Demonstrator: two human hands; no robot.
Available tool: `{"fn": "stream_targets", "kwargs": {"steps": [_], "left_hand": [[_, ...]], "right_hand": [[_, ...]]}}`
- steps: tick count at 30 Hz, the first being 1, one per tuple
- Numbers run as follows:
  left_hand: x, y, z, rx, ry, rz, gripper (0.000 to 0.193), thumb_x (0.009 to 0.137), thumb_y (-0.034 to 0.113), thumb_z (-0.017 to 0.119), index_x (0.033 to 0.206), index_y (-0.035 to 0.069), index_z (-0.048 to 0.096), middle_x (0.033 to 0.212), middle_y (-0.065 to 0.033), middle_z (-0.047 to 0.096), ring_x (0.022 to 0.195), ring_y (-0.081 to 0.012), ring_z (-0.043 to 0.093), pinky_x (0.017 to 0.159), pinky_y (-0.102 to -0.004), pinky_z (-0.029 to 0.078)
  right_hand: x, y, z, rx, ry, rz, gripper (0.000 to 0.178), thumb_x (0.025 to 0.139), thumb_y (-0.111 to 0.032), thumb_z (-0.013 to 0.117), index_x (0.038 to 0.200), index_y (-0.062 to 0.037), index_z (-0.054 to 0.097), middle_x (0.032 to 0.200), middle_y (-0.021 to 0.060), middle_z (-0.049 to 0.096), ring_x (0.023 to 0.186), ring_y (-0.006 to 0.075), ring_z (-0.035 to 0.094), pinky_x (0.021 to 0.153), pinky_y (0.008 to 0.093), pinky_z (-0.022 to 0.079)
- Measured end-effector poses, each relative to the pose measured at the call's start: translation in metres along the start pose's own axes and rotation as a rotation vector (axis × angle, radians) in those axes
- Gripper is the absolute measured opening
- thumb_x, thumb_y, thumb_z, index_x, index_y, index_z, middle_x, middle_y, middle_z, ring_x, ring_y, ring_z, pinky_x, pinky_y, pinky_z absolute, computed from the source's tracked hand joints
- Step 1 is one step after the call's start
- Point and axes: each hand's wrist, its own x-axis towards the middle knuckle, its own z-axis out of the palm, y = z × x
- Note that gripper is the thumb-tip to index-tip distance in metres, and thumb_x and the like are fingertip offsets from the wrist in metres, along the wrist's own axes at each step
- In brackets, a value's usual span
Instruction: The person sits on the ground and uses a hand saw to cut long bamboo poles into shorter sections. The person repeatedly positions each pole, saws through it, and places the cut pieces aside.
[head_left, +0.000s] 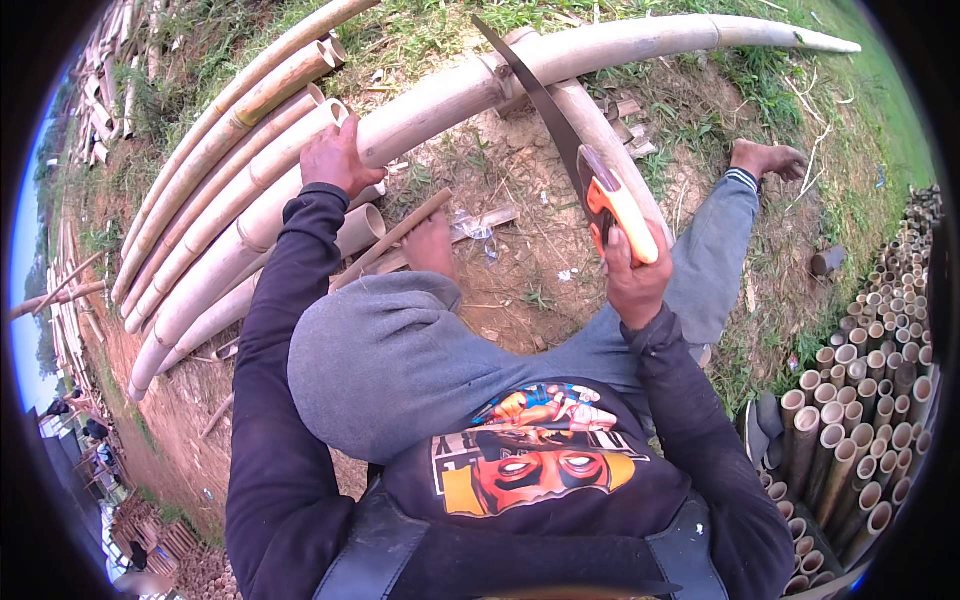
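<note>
My left hand rests flat on a long pale bamboo pole that curves across the ground ahead of me. My right hand grips the orange handle of a hand saw. The dark blade points up and away, with its tip over the same pole. I sit on the ground with grey trousers. One bare foot is stretched out to the right and the other is tucked close in.
Several more bamboo poles lie stacked at the left. A pile of cut bamboo tubes stands end-on at the right. Bare earth with chips and scraps lies between my legs, and grass grows beyond. People stand far off at the lower left.
</note>
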Motion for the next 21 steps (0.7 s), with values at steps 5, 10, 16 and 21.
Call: {"fn": "stream_targets", "kwargs": {"steps": [5,10,16,21], "left_hand": [[-0.002,0.005,-0.016,0.012,-0.053,-0.037,0.099,0.069,0.053,0.094,0.15,0.014,0.054,0.13,-0.0189,0.07,0.123,-0.0368,0.069,0.106,-0.0481,0.054],[-0.002,0.004,-0.014,0.006,-0.063,-0.013,0.095,0.07,0.049,0.092,0.149,0.013,0.052,0.128,-0.0183,0.069,0.121,-0.0371,0.069,0.101,-0.0492,0.056],[0.001,-0.002,0.001,-0.034,0.009,0.018,0.098,0.069,0.052,0.093,0.15,0.014,0.054,0.126,-0.0186,0.071,0.119,-0.0372,0.07,0.102,-0.0491,0.056],[0.002,0.003,-0.011,-0.014,-0.048,-0.02,0.096,0.069,0.053,0.094,0.147,0.014,0.054,0.125,-0.019,0.071,0.12,-0.0372,0.07,0.102,-0.0494,0.056]], "right_hand": [[0.15,0.053,0.081,-0.276,-0.017,-0.251,0.032,0.1,-0.024,0.079,0.112,0.0039,0.07,0.085,0.0132,0.074,0.076,0.0124,0.071,0.07,0.0305,0.056],[0.019,0.05,-0.006,-0.08,-0.013,-0.015,0.028,0.101,-0.013,0.079,0.121,0.0034,0.068,0.091,0.0085,0.076,0.081,0.0098,0.069,0.071,0.0294,0.056],[-0.041,-0.006,-0.022,-0.015,0.037,-0.081,0.021,0.104,0.0,0.068,0.122,0.01,0.063,0.107,0.0123,0.074,0.094,0.0159,0.075,0.083,0.0302,0.063],[0.138,0.05,0.077,-0.198,-0.039,-0.323,0.033,0.102,-0.027,0.077,0.114,0.0029,0.07,0.085,0.0144,0.075,0.075,0.0204,0.073,0.073,0.0342,0.058]]}}
